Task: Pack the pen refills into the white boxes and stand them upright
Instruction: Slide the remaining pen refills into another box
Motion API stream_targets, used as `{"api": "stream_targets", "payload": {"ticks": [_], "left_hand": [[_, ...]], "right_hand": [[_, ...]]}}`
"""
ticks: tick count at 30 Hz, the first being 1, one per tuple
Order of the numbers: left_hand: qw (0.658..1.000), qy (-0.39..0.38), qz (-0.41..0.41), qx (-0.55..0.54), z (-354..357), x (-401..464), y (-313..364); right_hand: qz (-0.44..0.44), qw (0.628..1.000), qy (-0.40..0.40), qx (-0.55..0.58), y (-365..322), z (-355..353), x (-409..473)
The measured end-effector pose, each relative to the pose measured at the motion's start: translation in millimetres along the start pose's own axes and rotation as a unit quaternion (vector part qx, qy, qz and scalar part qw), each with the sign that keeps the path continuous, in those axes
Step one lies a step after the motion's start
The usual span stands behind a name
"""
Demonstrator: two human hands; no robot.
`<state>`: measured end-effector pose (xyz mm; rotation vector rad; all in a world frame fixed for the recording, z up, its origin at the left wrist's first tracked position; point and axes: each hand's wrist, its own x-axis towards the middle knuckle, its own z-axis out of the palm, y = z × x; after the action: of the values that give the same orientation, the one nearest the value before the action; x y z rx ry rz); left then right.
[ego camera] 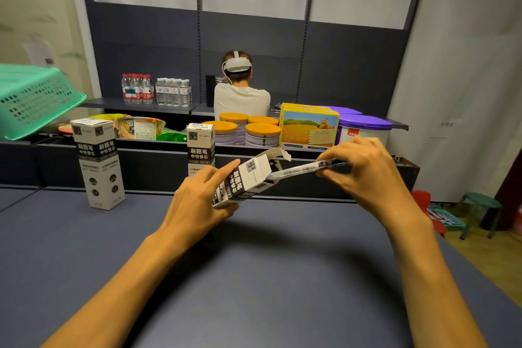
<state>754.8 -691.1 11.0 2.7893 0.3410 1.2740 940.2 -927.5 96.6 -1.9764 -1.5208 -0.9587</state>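
Above the counter (254, 277) middle, the left hand (197, 200) holds the tilted white box (248, 181); the right hand (364, 167) pinches the refill pack (299, 171), partly inserted. Next: push it home, close the flap.

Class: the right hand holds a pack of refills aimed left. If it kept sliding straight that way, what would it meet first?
Probably the open white box held by the left hand; the refill pack in the right hand already enters its mouth.

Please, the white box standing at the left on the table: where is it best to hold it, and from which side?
Probably the middle of the standing box, with the grip across two opposite side walls. It is tall, narrow and upright, with its top flap closed. Come from the near or right side: bare table lies there, and a raised ledge stands behind.
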Motion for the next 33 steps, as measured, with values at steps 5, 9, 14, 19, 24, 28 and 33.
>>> {"api": "stream_targets", "payload": {"ticks": [5,9,14,19,24,28,33], "left_hand": [[1.000,0.000,0.009,0.009,0,0,2],[1.000,-0.004,0.013,0.010,0,-1,3],[1.000,0.002,0.011,0.010,-2,0,4],[1.000,0.001,0.015,0.008,-1,0,6],[1.000,0.000,0.025,0.010,-1,-1,9],[1.000,-0.002,0.017,0.004,-2,-1,8],[1.000,-0.003,0.025,0.008,-2,-1,10]], "right_hand": [[-0.055,0.996,0.032,-0.062,-24,13,6],[-0.100,0.991,0.033,-0.082,-42,29,6],[-0.051,0.996,0.070,-0.034,-32,23,2],[-0.049,0.996,0.071,0.011,-24,26,-2],[-0.105,0.993,0.030,0.033,-40,46,-2],[-0.037,0.992,0.031,0.118,-36,43,-4],[0.022,0.978,0.016,0.208,-30,44,-7]]}}
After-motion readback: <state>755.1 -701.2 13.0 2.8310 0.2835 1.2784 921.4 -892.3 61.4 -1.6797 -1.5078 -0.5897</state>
